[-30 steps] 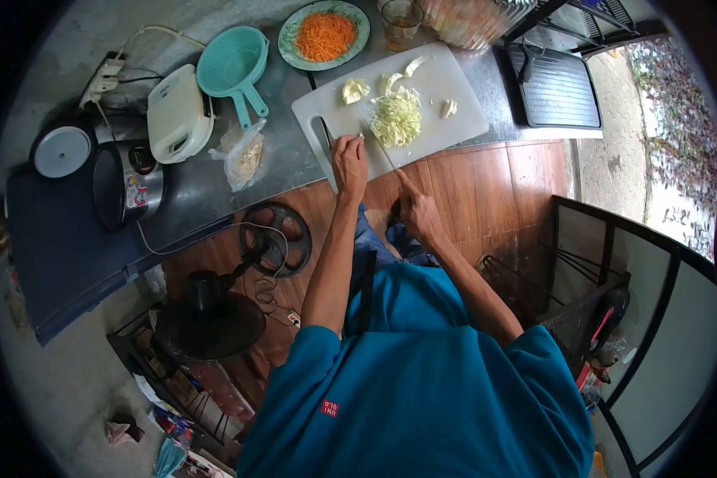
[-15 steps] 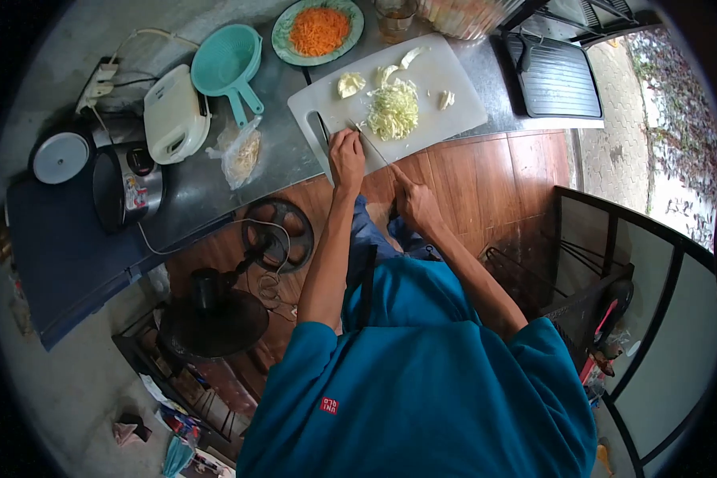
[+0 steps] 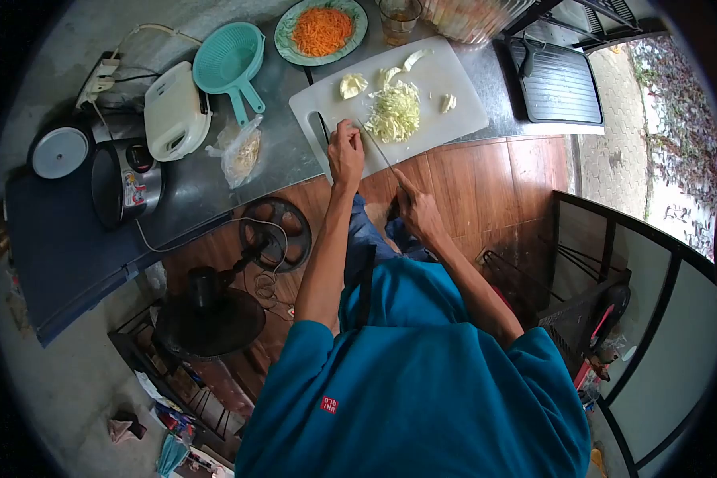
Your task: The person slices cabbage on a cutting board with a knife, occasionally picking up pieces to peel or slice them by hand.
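Observation:
My right hand is closed round the handle of a kitchen knife, its blade slanting up and left over the white cutting board. Beside the blade, my left hand is over the board's near left part with its fingers curled together; whatever they hold is hidden. A heap of shredded cabbage lies just right of the blade tip. Farther back on the board are a cabbage chunk and a curved cabbage strip. A small cabbage piece rests to the right.
Behind the board stand a plate of shredded carrot and a glass. A green strainer, a plastic bag and a white sandwich maker are at the left. A grill pan sits right. Below is a fan.
My left hand has lifted slightly and its fingers are more curled. The knife has shifted a little to the right, and its blade stands steeper. My right hand has turned slightly on the handle.

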`<state>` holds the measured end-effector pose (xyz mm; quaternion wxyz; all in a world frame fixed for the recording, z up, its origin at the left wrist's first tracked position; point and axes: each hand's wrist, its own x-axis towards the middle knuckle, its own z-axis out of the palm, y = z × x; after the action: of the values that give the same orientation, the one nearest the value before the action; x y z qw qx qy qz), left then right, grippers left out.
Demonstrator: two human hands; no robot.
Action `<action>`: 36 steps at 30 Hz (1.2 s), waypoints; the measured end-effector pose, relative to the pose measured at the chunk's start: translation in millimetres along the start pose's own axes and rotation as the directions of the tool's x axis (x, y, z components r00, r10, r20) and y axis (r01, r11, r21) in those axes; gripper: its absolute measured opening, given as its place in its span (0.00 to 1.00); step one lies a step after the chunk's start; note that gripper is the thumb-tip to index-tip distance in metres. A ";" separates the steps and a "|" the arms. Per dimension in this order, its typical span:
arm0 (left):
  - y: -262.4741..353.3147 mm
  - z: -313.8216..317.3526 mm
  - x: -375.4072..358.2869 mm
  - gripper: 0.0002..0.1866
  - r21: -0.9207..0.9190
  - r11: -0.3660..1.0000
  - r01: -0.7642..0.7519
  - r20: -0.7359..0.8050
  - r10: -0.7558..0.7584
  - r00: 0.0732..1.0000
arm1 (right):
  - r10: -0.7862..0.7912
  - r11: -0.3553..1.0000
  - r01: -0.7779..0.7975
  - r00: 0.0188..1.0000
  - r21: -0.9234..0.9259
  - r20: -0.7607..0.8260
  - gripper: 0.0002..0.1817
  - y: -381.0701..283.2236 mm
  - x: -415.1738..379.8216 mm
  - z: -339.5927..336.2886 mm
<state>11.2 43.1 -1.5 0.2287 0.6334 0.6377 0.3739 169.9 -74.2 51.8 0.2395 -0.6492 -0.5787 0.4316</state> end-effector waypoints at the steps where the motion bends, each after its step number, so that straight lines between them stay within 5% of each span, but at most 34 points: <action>1: -1.2 -0.4 0.2 0.17 0.009 1.000 -0.012 0.015 0.012 1.000 | -0.003 1.000 0.003 1.000 -0.002 -0.003 0.24 0.8 0.9 1.1; 4: -1.3 -0.2 1.1 0.16 0.045 0.999 -0.018 0.022 0.017 1.000 | 0.024 0.990 -0.025 1.000 -0.141 -0.004 0.24 5.1 5.4 7.7; 10: -1.6 -0.2 5.5 0.15 -0.009 1.000 0.020 0.022 -0.020 1.000 | 0.000 1.000 -0.002 0.999 -0.026 -0.041 0.26 0.7 10.4 -0.4; 23: -2.3 4.7 5.4 0.15 -0.017 0.999 0.037 -0.002 -0.037 0.999 | -0.003 0.997 0.002 1.000 -0.076 -0.015 0.23 0.7 17.0 -3.1; 28: -1.4 -5.9 2.6 0.06 0.184 0.983 0.006 -0.034 0.001 0.999 | 0.013 0.993 -0.014 1.000 -0.119 -0.015 0.25 -4.7 10.4 1.8; 36: -3.8 -2.3 0.8 0.05 0.194 0.980 -0.047 -0.051 0.058 0.997 | 0.004 0.999 -0.004 1.000 -0.052 -0.010 0.24 -4.9 -3.5 0.7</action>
<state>6.9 43.7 -2.8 0.1382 0.6585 0.6601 0.3339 166.8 -76.6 56.4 0.2246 -0.6584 -0.5872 0.4138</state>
